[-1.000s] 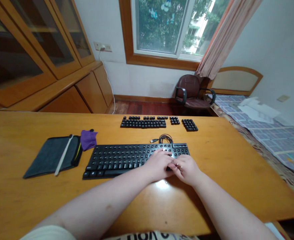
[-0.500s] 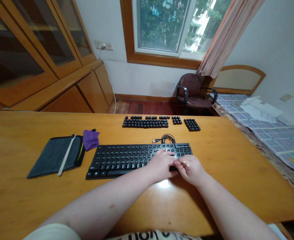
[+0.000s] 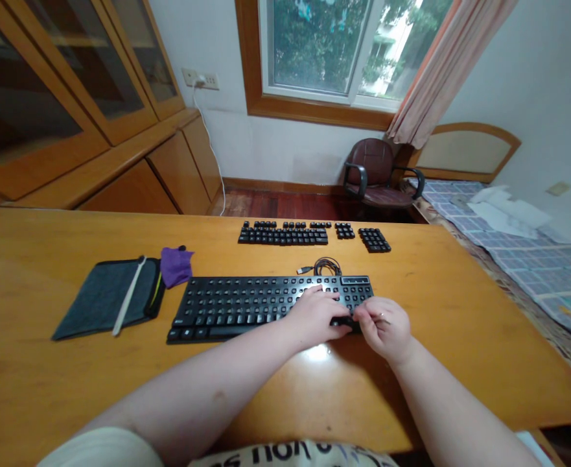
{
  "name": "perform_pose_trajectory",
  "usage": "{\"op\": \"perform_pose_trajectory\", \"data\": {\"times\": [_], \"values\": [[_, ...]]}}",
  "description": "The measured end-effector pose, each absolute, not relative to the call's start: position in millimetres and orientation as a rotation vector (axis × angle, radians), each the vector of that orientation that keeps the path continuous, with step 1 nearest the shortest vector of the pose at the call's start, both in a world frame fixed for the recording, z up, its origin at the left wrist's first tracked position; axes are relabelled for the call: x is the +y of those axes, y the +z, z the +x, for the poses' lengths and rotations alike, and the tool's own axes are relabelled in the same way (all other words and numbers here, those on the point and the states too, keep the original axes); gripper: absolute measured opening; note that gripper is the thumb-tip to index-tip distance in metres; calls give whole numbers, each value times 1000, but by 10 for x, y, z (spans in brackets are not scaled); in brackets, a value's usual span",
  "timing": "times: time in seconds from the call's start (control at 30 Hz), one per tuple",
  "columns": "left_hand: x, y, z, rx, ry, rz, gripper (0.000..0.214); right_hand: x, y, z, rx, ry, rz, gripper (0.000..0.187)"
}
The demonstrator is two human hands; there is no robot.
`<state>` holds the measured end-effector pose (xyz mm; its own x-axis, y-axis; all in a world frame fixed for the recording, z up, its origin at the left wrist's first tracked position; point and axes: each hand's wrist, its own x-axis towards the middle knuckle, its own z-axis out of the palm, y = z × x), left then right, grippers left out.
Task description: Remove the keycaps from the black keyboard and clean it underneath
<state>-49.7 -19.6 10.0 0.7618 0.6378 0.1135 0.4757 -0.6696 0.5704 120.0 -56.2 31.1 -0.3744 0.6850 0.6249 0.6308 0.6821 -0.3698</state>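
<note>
A black keyboard base (image 3: 246, 305) with its keycaps off lies across the middle of the wooden desk (image 3: 460, 324). My left hand (image 3: 317, 314) rests on its right part, fingers curled down onto the frame. My right hand (image 3: 385, 327) is at the keyboard's near right corner, fingers pinched together at the edge; what they hold is hidden. A ring shows on one finger. The removed keycaps (image 3: 285, 233) lie in tidy rows farther back, with two smaller groups (image 3: 375, 239) to their right.
A dark grey pouch (image 3: 105, 295) with a white stick on it and a purple cloth (image 3: 175, 266) lie left of the keyboard. The coiled USB cable (image 3: 321, 266) sits behind it. Cabinets stand left, a chair (image 3: 375, 172) and a bed (image 3: 533, 259) beyond the desk.
My right hand has shifted slightly right, off my left hand, to the keyboard's near right corner. The left hand stays on the keyboard. The view shifted a little.
</note>
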Motion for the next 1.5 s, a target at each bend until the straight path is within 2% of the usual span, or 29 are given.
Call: {"op": "perform_pose_trajectory", "data": {"times": [0.23, 0.4, 0.67, 0.87, 1.1, 1.5], "values": [[-194, 110, -527, 852, 454, 2397, 26, -510, 290, 1238, -2014, 127, -1042, 32], [-158, 97, -547, 830, 552, 2303, 23, -516, 245, 1265, -1933, 189, -993, 31], [-144, 130, -547, 833, 590, 2268, 19, -487, 169, 1303, -1909, 428, -871, 45], [-133, 145, -574, 741, 551, 2335, 16, -430, 205, 1253, -1966, 579, -754, 49], [-145, 158, -580, 713, 511, 2375, 12, -416, 215, 1222, -1995, 633, -737, 51], [-108, 157, -577, 783, 594, 2151, 23, -412, 29, 1373, -1884, 519, -698, 45]]}}
